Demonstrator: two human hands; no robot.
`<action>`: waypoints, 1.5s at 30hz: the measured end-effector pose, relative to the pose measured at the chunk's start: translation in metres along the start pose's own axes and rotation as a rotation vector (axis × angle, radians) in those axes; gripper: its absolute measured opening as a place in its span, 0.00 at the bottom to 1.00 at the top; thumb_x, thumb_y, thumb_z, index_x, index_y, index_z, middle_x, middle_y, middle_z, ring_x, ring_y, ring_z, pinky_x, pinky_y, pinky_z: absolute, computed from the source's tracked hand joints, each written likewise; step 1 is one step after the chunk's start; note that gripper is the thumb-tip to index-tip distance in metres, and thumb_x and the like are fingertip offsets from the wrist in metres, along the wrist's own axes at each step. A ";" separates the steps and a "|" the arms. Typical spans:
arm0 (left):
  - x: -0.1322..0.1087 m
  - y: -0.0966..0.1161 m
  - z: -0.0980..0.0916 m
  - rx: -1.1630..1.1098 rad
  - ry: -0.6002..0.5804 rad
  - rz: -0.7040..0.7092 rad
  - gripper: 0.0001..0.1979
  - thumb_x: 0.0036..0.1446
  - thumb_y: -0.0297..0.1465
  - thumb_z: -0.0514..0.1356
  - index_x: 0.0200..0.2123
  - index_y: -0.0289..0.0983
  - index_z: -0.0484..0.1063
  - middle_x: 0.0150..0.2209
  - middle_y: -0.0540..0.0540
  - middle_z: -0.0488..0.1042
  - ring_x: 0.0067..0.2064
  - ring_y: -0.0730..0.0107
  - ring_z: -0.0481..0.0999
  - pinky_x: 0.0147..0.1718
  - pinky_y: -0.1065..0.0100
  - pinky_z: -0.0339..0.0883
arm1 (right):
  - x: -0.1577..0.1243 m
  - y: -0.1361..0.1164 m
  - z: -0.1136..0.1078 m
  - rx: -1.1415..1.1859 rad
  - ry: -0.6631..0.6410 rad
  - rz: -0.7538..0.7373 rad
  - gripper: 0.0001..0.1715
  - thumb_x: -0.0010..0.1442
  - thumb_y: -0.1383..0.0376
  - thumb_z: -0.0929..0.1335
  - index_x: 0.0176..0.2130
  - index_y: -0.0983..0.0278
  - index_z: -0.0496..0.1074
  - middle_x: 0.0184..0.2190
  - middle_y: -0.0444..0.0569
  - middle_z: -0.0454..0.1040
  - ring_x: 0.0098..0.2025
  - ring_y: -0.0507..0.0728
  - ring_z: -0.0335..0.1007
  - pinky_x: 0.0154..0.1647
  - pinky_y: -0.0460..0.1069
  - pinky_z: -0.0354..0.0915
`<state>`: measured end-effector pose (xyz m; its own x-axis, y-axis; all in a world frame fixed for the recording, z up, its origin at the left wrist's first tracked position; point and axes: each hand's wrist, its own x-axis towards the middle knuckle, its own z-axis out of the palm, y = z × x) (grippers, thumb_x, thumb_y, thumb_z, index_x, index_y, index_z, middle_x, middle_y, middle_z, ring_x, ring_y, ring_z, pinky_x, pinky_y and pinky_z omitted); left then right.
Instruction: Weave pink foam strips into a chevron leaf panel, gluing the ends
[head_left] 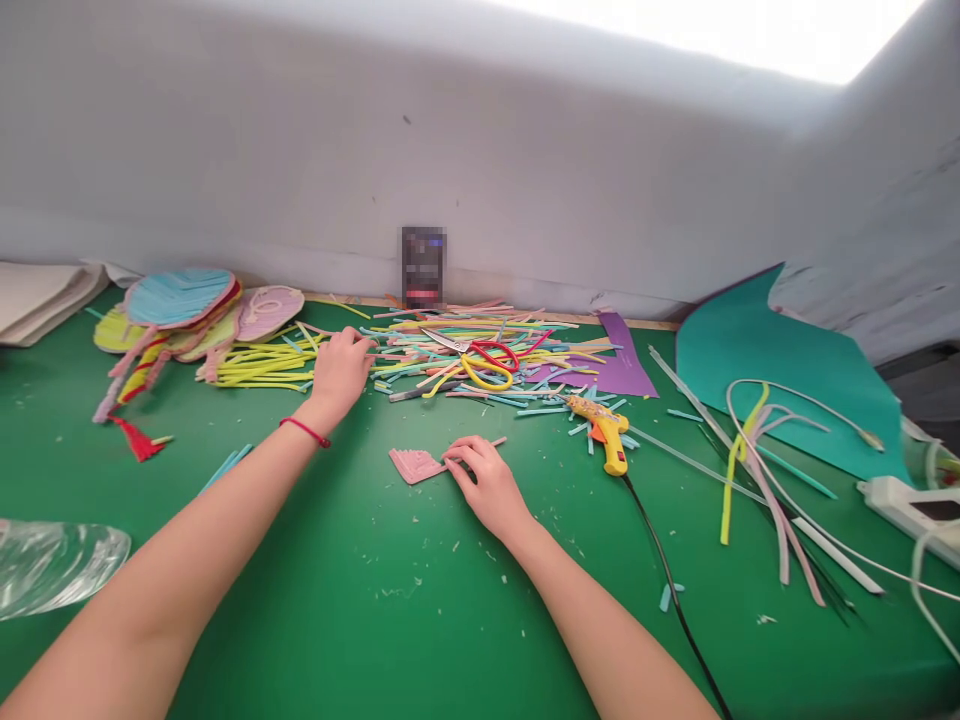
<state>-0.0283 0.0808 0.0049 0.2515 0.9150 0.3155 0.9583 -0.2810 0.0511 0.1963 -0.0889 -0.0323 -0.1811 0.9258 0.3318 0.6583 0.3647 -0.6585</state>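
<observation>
My left hand (341,372), with a red cord on its wrist, reaches to the left edge of a pile of coloured chenille stems (405,352). Its fingers are curled together there; whatever they pinch is hidden. Lower and nearer, my right hand (484,482) has thumb and fingers closed at the right end of a small flat pink chenille piece (415,465) lying on the table. A thin pink stem pokes out beyond the fingers. Scissors (469,350) with one red and one yellow handle rest on the pile, blades apart.
Chenille fans (180,297) lie at the left by yellow stems (259,368). A yellow glue gun (604,432) trails its black cord along the green table (360,620). Purple paper (630,370), a teal sheet (787,370) and a power strip (907,510) are rightward; a clear bottle (56,565) is left.
</observation>
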 end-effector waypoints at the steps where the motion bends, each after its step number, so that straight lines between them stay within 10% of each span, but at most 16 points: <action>1: 0.007 -0.003 0.002 0.054 -0.040 0.030 0.14 0.58 0.29 0.52 0.42 0.35 0.75 0.45 0.36 0.71 0.48 0.52 0.69 0.43 0.57 0.60 | 0.000 0.000 0.000 -0.001 -0.001 -0.003 0.08 0.64 0.67 0.63 0.38 0.62 0.73 0.39 0.50 0.73 0.43 0.56 0.69 0.47 0.52 0.66; 10: 0.028 -0.017 -0.032 0.092 -0.150 0.086 0.11 0.57 0.32 0.54 0.34 0.38 0.76 0.35 0.41 0.78 0.37 0.57 0.74 0.34 0.64 0.58 | 0.002 0.003 -0.001 0.036 -0.029 0.023 0.08 0.63 0.67 0.64 0.37 0.62 0.73 0.40 0.51 0.72 0.45 0.57 0.69 0.48 0.53 0.66; 19: -0.004 -0.038 -0.119 0.011 0.112 0.027 0.12 0.61 0.33 0.53 0.40 0.34 0.74 0.37 0.45 0.77 0.35 0.67 0.70 0.34 0.70 0.58 | 0.002 0.010 0.002 0.142 0.006 0.041 0.08 0.63 0.67 0.63 0.37 0.61 0.72 0.39 0.49 0.72 0.41 0.55 0.70 0.42 0.50 0.68; 24: -0.030 -0.026 -0.150 -0.271 0.406 -0.064 0.11 0.59 0.31 0.54 0.40 0.33 0.74 0.32 0.48 0.76 0.33 0.73 0.71 0.36 0.72 0.62 | 0.003 0.006 -0.011 0.129 0.284 0.033 0.11 0.65 0.65 0.61 0.40 0.62 0.72 0.38 0.50 0.72 0.37 0.53 0.70 0.37 0.48 0.69; 28: -0.078 0.005 -0.130 -0.518 0.414 -0.084 0.09 0.59 0.31 0.55 0.38 0.35 0.73 0.29 0.51 0.75 0.26 0.76 0.68 0.29 0.74 0.60 | -0.004 -0.004 -0.031 -0.055 0.497 -0.077 0.12 0.65 0.65 0.61 0.43 0.62 0.73 0.34 0.50 0.72 0.35 0.54 0.68 0.37 0.50 0.68; 32: -0.133 0.041 -0.076 -0.677 0.117 -0.043 0.09 0.61 0.33 0.53 0.37 0.38 0.73 0.30 0.50 0.76 0.29 0.72 0.71 0.30 0.72 0.64 | -0.015 -0.023 -0.038 -0.187 0.513 -0.228 0.13 0.64 0.66 0.62 0.44 0.61 0.74 0.32 0.52 0.74 0.34 0.55 0.69 0.39 0.52 0.67; 37: -0.170 0.066 -0.033 -0.756 0.019 0.214 0.11 0.64 0.33 0.51 0.40 0.40 0.73 0.36 0.47 0.77 0.37 0.69 0.75 0.38 0.68 0.69 | -0.018 -0.044 -0.027 -0.252 0.191 -0.293 0.14 0.65 0.62 0.63 0.46 0.60 0.74 0.41 0.54 0.76 0.45 0.59 0.71 0.48 0.55 0.64; 45: -0.172 0.060 -0.024 -0.615 -0.008 0.298 0.11 0.65 0.32 0.51 0.38 0.40 0.73 0.34 0.48 0.77 0.36 0.68 0.74 0.37 0.66 0.68 | -0.020 -0.038 -0.024 -0.211 -0.154 -0.230 0.12 0.66 0.64 0.62 0.40 0.60 0.74 0.35 0.47 0.77 0.35 0.52 0.72 0.33 0.45 0.62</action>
<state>-0.0168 -0.1002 -0.0238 0.4963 0.7743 0.3927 0.5974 -0.6327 0.4927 0.1924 -0.1230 0.0020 -0.4394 0.8319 0.3389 0.7212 0.5516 -0.4191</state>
